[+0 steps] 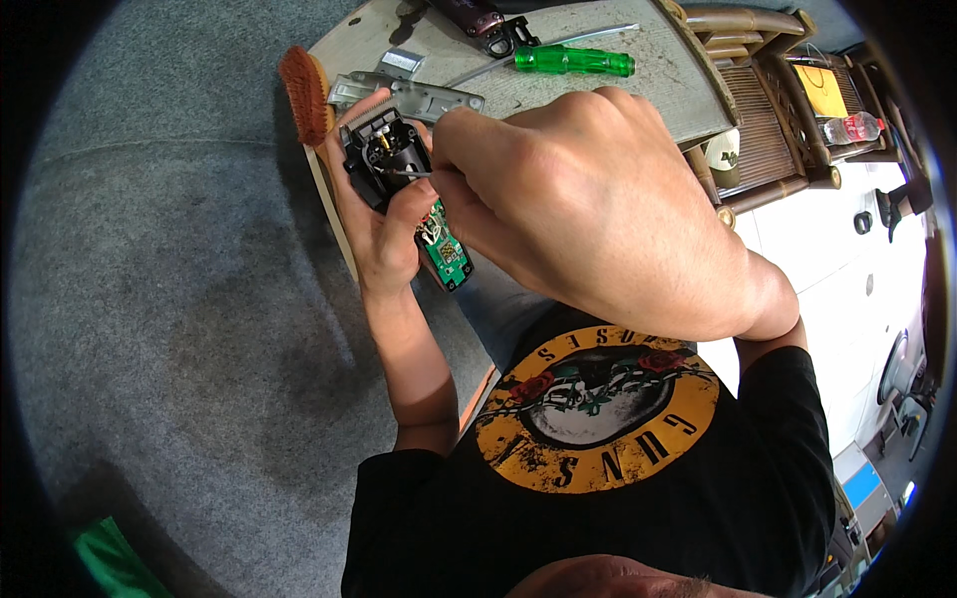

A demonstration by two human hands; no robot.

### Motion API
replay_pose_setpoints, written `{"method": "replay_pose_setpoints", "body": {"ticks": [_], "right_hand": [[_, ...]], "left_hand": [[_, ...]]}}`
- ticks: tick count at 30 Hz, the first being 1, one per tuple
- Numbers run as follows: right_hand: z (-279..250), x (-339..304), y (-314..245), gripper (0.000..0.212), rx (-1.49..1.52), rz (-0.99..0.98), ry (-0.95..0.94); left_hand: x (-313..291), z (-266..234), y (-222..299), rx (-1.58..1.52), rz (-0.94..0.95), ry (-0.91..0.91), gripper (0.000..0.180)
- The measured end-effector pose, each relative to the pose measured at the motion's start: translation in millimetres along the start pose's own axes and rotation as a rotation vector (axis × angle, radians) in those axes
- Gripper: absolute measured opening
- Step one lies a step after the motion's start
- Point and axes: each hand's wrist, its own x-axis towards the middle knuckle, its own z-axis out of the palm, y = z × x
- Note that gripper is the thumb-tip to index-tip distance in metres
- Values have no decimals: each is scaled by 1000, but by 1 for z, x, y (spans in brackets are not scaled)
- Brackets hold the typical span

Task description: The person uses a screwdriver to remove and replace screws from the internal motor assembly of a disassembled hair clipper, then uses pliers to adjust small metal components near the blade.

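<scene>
My left hand (371, 244) is wrapped round an opened black hair clipper (394, 149), its toothed blade at the far end. The inner parts lie bare, and a green circuit board (451, 261) with thin wires shows at the near end, below my thumb. My right hand (608, 199) reaches over from the right, fingers pinched on a thin metal tool (411, 174). The tool's tip sits in the clipper's open body, close to the left thumb. Its rear part is hidden in my fingers, so its exact kind cannot be told.
On the pale table (658, 90) beyond lie a grey clipper housing (439, 100), a small silvery piece (401, 63), a green screwdriver handle (573, 62), a metal rod (488, 72) and a dark clipper (469, 18). A brown-bristled brush (302, 95) rests at its left edge. A bamboo chair (763, 110) stands right.
</scene>
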Motion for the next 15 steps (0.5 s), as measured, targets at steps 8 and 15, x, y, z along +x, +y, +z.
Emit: {"method": "replay_pose_setpoints", "body": {"ticks": [8, 15], "right_hand": [[2, -2, 0, 21, 5, 13, 7], [-1, -1, -2, 20, -2, 14, 9]], "left_hand": [[-1, 2, 2, -10, -34, 22, 77], [-1, 1, 2, 9, -25, 14, 78]]}}
